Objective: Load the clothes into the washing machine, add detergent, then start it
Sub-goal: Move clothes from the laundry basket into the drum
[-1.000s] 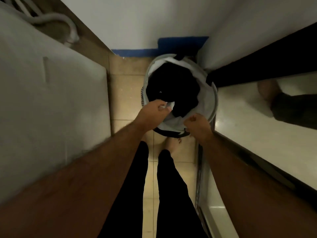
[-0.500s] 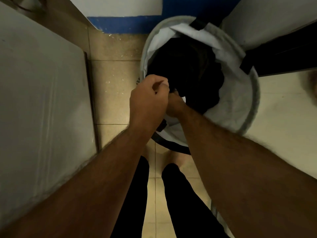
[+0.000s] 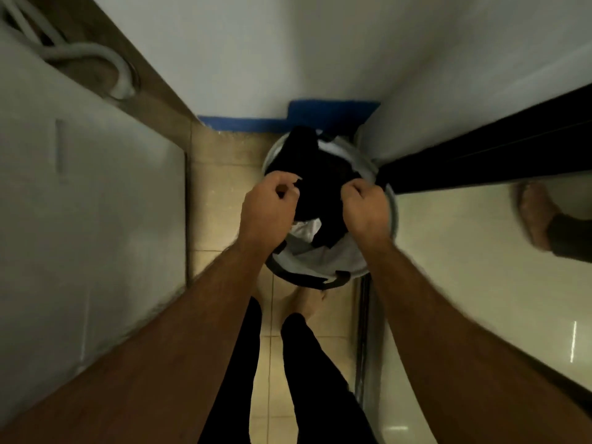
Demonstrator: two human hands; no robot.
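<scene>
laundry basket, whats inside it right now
The laundry basket holds a black garment, gripped by both the left hand and right hand, with white cloth beneath. Anything deeper is covered.

The hands covered much of the laundry basket, and the dark garment hid its contents. Fingertips of the left hand and right hand were curled out of sight. At three o'clock a blurred foot was cut by the edge. At eleven o'clock, the hose ran off-frame.
</scene>
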